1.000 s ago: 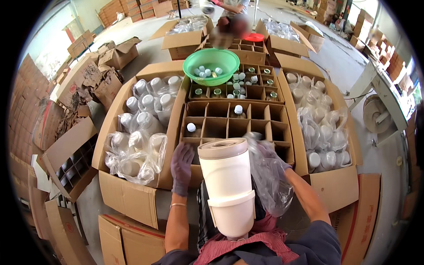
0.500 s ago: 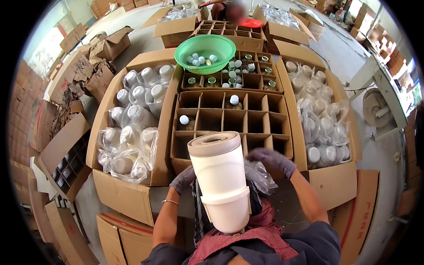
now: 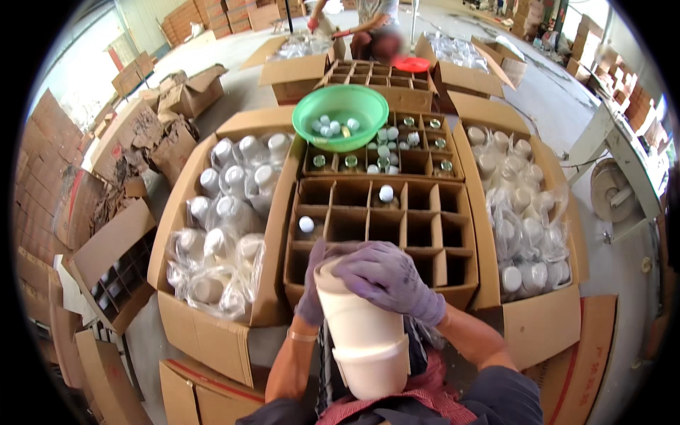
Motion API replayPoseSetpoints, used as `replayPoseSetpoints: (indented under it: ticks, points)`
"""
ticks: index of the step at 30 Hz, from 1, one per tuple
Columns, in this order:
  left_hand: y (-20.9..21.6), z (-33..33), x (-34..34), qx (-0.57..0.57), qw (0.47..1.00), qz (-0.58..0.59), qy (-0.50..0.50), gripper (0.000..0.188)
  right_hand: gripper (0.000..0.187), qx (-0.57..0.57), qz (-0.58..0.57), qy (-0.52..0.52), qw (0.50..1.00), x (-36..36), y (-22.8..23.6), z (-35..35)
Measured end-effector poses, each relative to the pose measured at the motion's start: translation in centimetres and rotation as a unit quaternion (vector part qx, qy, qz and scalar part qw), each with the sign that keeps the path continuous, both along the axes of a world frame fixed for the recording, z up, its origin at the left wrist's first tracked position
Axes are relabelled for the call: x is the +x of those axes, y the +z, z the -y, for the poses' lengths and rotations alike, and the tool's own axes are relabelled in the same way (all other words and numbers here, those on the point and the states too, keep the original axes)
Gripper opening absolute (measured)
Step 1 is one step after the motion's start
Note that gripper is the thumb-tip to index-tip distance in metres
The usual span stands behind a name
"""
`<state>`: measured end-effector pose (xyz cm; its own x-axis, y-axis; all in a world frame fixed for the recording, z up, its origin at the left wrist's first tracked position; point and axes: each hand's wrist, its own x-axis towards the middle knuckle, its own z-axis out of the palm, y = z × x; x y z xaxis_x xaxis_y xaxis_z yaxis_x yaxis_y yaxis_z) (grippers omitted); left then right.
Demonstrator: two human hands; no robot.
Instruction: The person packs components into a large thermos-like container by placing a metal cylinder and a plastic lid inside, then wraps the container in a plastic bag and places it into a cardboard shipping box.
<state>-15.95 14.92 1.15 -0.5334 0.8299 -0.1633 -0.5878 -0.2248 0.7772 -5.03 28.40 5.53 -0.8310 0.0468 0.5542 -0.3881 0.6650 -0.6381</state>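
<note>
A white tapered plastic canister (image 3: pixel 365 329) with a raised band and a beige lid (image 3: pixel 329 268) stands upright, slightly tilted, over my lap. My right hand (image 3: pixel 386 280), in a grey-purple glove, lies over the lid with its fingers curled across it. On the canister's upper left side, my gloved left hand (image 3: pixel 312 287) is wrapped, its fingers partly hidden. Just beyond my hands is a divided cardboard box (image 3: pixel 467 244). Two bottles with white caps stand in its cells, a nearer one (image 3: pixel 307 225) and a farther one (image 3: pixel 386 195).
A green basin (image 3: pixel 341 95) with white caps sits on a farther divided box holding glass bottles. Open cartons of plastic-wrapped white canisters flank me, at left (image 3: pixel 163 234) and right (image 3: pixel 542 333). A co-worker (image 3: pixel 375 21) crouches at the far end near a red basin (image 3: pixel 411 65).
Both hands have come up onto the canister's top, the right from its right side, the left from lower left. A clear plastic bag by my right hand is now hidden. The view has tilted up.
</note>
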Motion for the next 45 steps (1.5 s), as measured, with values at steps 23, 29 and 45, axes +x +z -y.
replayPoseSetpoints:
  ticks: [23, 29, 45]
  points:
    - [-3.3, 6.6, -3.8, 0.067, 0.979, -0.168, 0.096, 0.085, 0.07, -0.205, 0.148, 0.044, 0.966, 1.4, -2.8, -4.9]
    - [-1.2, 2.8, -4.8, 0.047, 0.948, -0.314, -0.035, 0.108, 0.054, -0.387, 0.116, 0.113, 0.908, -2.0, -3.0, -1.9]
    - [-2.6, -1.1, -6.9, -0.132, 0.878, -0.339, 0.312, 0.033, 0.065, -0.02, -0.014, -0.021, 0.999, -11.0, -8.1, -1.6]
